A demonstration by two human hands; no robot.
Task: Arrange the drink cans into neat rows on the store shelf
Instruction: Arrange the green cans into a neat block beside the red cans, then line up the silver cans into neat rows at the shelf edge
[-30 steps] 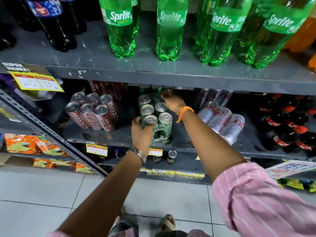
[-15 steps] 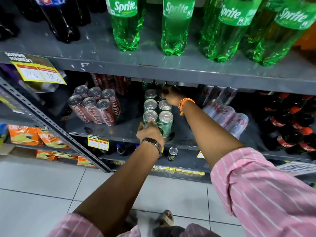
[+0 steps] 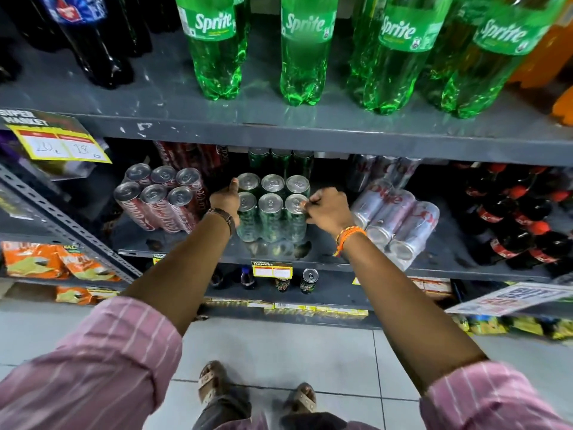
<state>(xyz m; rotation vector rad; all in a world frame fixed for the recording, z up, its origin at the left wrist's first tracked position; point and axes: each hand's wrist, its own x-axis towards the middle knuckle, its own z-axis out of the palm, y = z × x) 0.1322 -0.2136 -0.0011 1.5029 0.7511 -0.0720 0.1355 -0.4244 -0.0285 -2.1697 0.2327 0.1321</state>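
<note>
A wrapped pack of green cans [image 3: 273, 209] stands upright in two rows of three on the grey middle shelf [image 3: 192, 248]. My left hand [image 3: 225, 198] presses flat against the pack's left side, thumb up by the back-left can. My right hand [image 3: 329, 207] grips the front-right can at its rim and side. More green cans [image 3: 280, 161] stand behind in the dark. A pack of red cola cans [image 3: 161, 198] leans to the left, apart from my left hand. A pack of silver diet cola cans [image 3: 398, 220] lies on its side to the right.
Large green Sprite bottles [image 3: 305, 54] and dark cola bottles [image 3: 93, 41] stand on the shelf above. Small cola bottles with red caps [image 3: 521, 221] fill the right end of the middle shelf. Two loose cans [image 3: 309, 280] stand on the lower shelf. Snack bags [image 3: 40, 262] hang at left.
The green cans now form a squared block of two rows of three. My left hand moved from the pack's front to its left side; my right hand came forward from the back to the front-right can.
</note>
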